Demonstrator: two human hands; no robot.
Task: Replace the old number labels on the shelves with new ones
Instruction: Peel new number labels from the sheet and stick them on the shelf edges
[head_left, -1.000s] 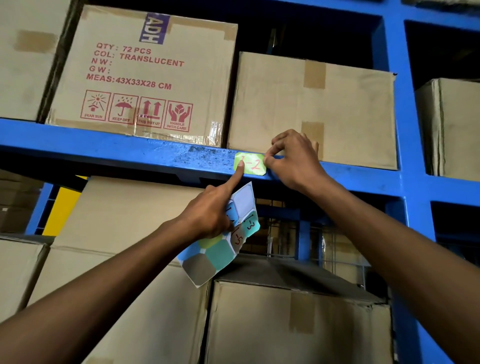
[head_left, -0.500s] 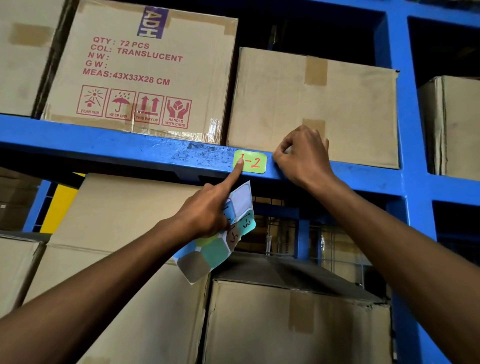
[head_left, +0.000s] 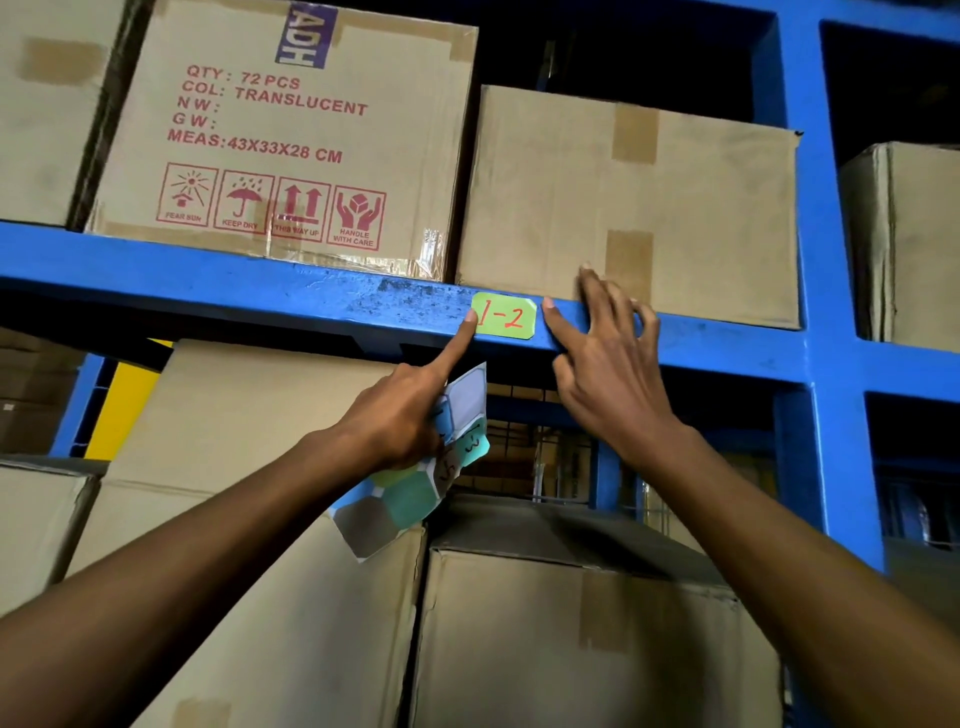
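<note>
One green label (head_left: 504, 316) marked 1-2 sits on the blue shelf beam (head_left: 208, 270). Your left hand (head_left: 400, 415) clasps one sticker sheet (head_left: 415, 488), forefinger touching the label's 9 o'clock edge. Your right hand (head_left: 608, 364), fingers spread, empty, lies at its 3 o'clock. Two boxes directly above.

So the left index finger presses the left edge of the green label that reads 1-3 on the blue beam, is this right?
Not quite. In the head view the green label reads 1-2, not 1-3. The rest holds: the left index fingertip touches its left edge on the blue beam.
</note>
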